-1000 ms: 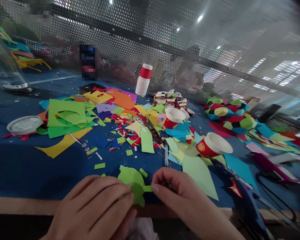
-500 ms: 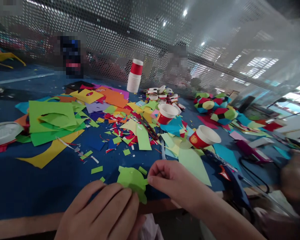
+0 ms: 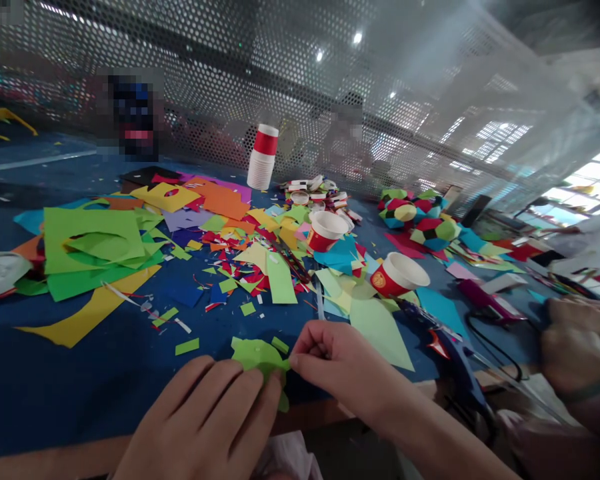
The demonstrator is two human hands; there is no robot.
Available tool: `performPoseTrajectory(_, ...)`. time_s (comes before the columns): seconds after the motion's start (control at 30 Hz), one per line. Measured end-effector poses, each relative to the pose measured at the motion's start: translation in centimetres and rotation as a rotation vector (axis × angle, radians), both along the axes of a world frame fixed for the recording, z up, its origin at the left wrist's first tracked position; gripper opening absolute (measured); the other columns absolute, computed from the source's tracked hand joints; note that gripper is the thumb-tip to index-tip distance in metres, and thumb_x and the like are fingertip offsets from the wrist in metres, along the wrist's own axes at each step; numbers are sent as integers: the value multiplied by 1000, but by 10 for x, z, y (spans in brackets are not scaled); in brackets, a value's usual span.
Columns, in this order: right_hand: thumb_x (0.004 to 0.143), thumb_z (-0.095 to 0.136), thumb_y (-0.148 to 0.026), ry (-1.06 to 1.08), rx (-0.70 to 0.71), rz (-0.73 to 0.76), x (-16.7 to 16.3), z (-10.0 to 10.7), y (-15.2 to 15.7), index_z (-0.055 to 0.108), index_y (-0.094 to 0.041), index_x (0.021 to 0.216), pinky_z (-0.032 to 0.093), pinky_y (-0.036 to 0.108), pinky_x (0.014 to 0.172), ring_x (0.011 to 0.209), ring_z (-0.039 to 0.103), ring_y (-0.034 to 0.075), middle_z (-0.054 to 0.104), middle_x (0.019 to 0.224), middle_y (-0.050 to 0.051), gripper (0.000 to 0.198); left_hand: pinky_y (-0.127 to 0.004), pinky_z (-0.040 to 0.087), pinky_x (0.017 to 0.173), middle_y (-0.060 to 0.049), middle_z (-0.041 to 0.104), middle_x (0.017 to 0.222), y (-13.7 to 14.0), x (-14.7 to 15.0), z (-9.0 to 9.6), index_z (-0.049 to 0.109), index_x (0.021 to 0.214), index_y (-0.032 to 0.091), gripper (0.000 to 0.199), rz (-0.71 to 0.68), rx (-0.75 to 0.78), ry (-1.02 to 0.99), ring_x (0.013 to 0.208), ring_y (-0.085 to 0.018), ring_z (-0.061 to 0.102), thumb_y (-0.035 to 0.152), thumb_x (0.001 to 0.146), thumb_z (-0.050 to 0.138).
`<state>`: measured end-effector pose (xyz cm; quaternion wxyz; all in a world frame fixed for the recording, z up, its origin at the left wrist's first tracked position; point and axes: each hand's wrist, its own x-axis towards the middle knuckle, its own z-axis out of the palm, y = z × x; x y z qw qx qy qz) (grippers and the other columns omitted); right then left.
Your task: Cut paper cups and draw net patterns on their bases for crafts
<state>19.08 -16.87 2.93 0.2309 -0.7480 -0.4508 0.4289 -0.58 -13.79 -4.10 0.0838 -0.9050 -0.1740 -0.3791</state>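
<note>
A bright green paper cutout (image 3: 254, 353), with small tabs sticking out around its edge, is at the front edge of the blue table. My left hand (image 3: 215, 407) covers its near side, fingers together over the paper and thumb hidden. With thumb and forefinger, my right hand (image 3: 335, 357) pinches a narrow green tab at the cutout's right side. Small green paper strips lie close by, one (image 3: 280, 345) just behind the cutout and another (image 3: 187, 347) to its left. A pale green sheet (image 3: 380, 330) lies beyond my right hand.
Coloured paper scraps (image 3: 240, 263) spread across the table. Paper cups stand at the right, one (image 3: 400, 275) nearer, another (image 3: 326, 231) behind; a cup stack (image 3: 263, 157) rises farther back. A blue glue gun (image 3: 457, 360) lies right; another person's hand (image 3: 575, 333) is beyond it.
The view has shifted slightly, so the table things sit a little farther left. My left hand covers more of the green cutout; my right hand still pinches its tab.
</note>
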Motion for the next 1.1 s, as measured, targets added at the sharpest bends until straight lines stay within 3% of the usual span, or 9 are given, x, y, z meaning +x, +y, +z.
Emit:
performPoseTrajectory(0.47, 75, 63, -9, -28, -38, 8, -1, -1, 3, 61, -18, 68, 27, 23, 49, 53, 41, 9, 51, 56, -7, 12, -39, 38, 89, -1, 74, 90, -3, 8, 2, 70, 108, 19, 50, 36, -49, -43, 89, -21, 58, 46, 110, 27)
performPoseTrajectory(0.9, 74, 62, -3, 7, -24, -9, -2, -3, 3, 60, -17, 68, 25, 22, 48, 52, 38, 8, 48, 54, -9, 15, -38, 39, 91, 1, 73, 93, 0, 8, -1, 68, 112, 19, 32, 38, -61, -30, 91, -20, 59, 15, 103, 38)
performPoseTrajectory(1.1, 73, 63, -5, 24, 17, -36, 0, -5, 2, 59, -18, 68, 25, 22, 48, 51, 37, 8, 47, 54, -9, 15, -39, 39, 86, -2, 73, 91, 3, 9, 2, 69, 111, 19, 48, 19, -62, 5, 87, -22, 60, 47, 108, 30)
